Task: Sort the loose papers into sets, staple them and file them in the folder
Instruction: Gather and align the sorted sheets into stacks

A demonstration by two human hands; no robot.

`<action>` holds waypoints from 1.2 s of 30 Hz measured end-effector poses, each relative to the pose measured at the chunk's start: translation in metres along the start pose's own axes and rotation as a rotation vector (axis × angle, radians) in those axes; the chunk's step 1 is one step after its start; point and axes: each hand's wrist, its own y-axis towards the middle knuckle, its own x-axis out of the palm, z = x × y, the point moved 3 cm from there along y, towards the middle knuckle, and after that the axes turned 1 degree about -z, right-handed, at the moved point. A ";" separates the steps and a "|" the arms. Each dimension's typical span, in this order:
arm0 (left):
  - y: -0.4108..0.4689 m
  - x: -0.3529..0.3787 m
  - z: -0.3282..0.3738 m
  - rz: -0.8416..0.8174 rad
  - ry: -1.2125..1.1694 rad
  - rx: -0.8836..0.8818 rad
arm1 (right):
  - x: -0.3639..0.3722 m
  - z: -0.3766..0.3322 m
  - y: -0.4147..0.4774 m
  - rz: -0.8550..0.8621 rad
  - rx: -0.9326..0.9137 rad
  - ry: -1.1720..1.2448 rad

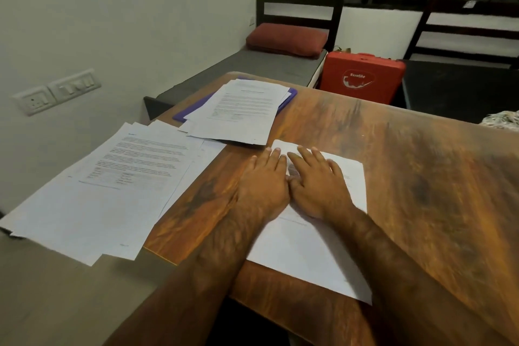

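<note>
**Sorting under way, nothing stapled or filed yet**

The left hand (pixel 264 185) and right hand (pixel 318 187) lie flat side by side on a white sheet (pixel 309 255) near the front of the worktop (pixel 407 177). The fingers are straight, so each grip is apart and clamped on nothing. A large loose pile (pixel 112 191) overhangs the worktop's left edge. A second pile (pixel 241 115) rests on the purple folder (pixel 292 93) at the far side. No stapler shows. Sorting looks partway done, with stapling and filing all left.

Red case (pixel 362 77), maroon pillow (pixel 286 39)
</note>
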 end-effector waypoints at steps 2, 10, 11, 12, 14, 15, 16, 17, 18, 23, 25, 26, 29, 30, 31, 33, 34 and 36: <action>0.002 0.005 -0.003 -0.027 -0.024 0.003 | 0.015 0.007 0.006 -0.040 0.018 -0.007; 0.002 0.005 -0.004 -0.069 0.004 0.015 | 0.027 0.012 0.012 -0.079 0.043 -0.019; 0.001 0.005 -0.004 -0.071 -0.022 0.018 | 0.024 0.012 0.011 -0.099 0.045 0.003; 0.001 0.004 -0.006 -0.063 -0.079 0.019 | 0.018 0.010 0.011 -0.113 0.045 0.031; 0.004 -0.004 -0.011 -0.018 -0.300 -0.021 | 0.002 0.007 0.015 -0.085 0.054 0.102; 0.006 -0.011 -0.016 0.012 -0.418 -0.066 | -0.007 0.006 0.021 -0.036 0.067 0.154; 0.009 -0.019 -0.022 0.035 -0.513 -0.122 | -0.014 0.004 0.028 0.014 0.087 0.227; 0.012 -0.027 -0.029 0.048 -0.568 -0.175 | -0.019 0.002 0.038 0.049 0.109 0.319; 0.017 -0.034 -0.036 0.046 -0.595 -0.222 | -0.021 -0.002 0.048 0.065 0.135 0.420; 0.055 -0.061 -0.090 0.218 -0.681 -0.404 | -0.021 -0.015 0.108 0.105 0.213 0.720; 0.081 -0.059 -0.119 0.237 -0.601 -0.444 | -0.019 -0.016 0.134 0.138 0.242 0.787; 0.092 -0.057 -0.134 0.246 -0.545 -0.470 | -0.017 -0.015 0.146 0.159 0.273 0.817; 0.124 -0.047 -0.179 0.227 -0.403 -0.607 | -0.006 -0.015 0.183 0.164 0.358 0.932; 0.129 -0.042 -0.190 0.188 -0.370 -0.658 | -0.003 -0.016 0.192 0.152 0.377 0.966; 0.132 -0.036 -0.199 0.141 -0.353 -0.691 | -0.001 -0.017 0.198 0.139 0.392 0.985; 0.137 -0.019 -0.210 0.057 -0.335 -0.713 | 0.004 -0.017 0.208 0.124 0.396 0.992; 0.139 -0.009 -0.213 0.052 -0.310 -0.716 | 0.007 -0.016 0.211 0.123 0.390 0.982; 0.140 0.003 -0.218 0.095 -0.266 -0.726 | 0.012 -0.015 0.212 0.143 0.373 0.959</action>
